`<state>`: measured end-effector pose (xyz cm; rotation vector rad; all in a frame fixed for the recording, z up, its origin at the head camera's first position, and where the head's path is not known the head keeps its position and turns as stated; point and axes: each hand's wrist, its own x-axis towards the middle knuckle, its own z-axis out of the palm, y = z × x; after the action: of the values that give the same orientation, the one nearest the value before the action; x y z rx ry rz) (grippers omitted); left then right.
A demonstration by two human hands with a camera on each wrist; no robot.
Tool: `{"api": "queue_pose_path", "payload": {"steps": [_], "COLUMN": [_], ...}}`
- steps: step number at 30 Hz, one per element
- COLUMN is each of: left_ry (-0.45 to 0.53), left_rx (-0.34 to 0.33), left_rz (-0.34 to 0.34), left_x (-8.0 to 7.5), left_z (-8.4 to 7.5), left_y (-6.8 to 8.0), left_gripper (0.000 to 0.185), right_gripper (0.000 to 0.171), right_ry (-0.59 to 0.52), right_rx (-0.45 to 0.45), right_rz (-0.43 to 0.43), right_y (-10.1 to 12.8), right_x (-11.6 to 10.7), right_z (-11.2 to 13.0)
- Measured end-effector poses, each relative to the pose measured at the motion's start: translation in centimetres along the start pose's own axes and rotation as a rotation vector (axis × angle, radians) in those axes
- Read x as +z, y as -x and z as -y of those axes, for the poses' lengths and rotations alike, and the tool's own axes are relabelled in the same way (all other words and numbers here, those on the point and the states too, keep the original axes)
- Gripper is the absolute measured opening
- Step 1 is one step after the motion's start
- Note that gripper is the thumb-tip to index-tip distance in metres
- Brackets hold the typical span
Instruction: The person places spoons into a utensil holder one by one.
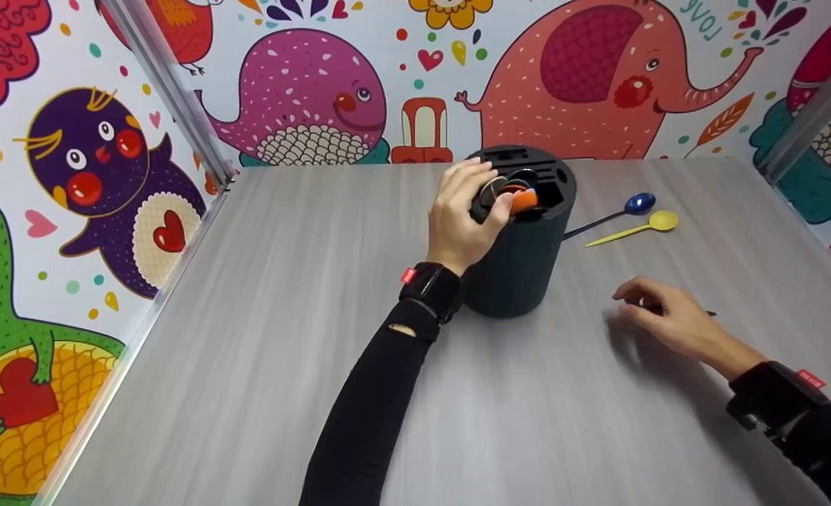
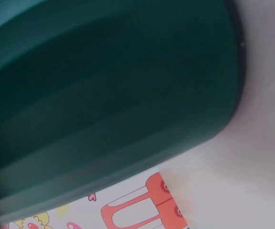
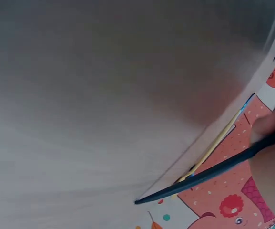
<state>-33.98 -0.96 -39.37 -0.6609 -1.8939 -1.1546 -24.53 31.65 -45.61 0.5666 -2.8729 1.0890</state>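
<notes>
A dark green cylindrical utensil holder stands upright on the table, its top cut with slots and an opening. My left hand grips its upper left rim, the thumb beside an orange handle and round black-edged pieces in the opening. Only the holder's ribbed side shows in the left wrist view. Low over the table, to the right of the holder, my right hand pinches a dark slender utensil. Its tapered end sticks out past the hand; the other end is hidden by the fingers.
Behind the right hand, a blue spoon and a yellow spoon lie side by side on the grey table. The blue handle's end passes behind the holder. Printed panels wall the table at the back and sides.
</notes>
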Motion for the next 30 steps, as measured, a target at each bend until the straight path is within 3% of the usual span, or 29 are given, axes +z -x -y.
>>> {"api": "queue_pose_path", "payload": {"steps": [6,14,18,22,30], "left_ry": [0.009,0.007,0.006,0.012,0.009], "left_rx": [0.01,0.011,0.013,0.013,0.024], "left_rz": [0.0,-0.004,-0.003,-0.002,-0.011], "left_x": [0.1,0.1,0.1,0.2,0.1], "left_z": [0.0,0.0,0.1,0.0,0.1], "left_y": [0.0,0.0,0.1,0.1,0.0], "left_gripper": [0.042,0.042,0.042,0.042,0.041], "right_gripper": [0.01,0.026,0.029,0.028,0.033], "right_ry": [-0.015,-0.107,-0.182,-0.342,-0.863], "right_rx": [-0.023,-0.124,-0.129,-0.133,-0.23], "right_rz": [-0.122,-0.335,-0.395,-0.423,-0.382], "right_y": [-0.2,-1.3,-1.9,-2.3,-2.9], "right_x": [0.4,0.5,-0.2,-1.3,-3.0], "right_z": [1.2,2.9,4.4,6.1,8.9]}}
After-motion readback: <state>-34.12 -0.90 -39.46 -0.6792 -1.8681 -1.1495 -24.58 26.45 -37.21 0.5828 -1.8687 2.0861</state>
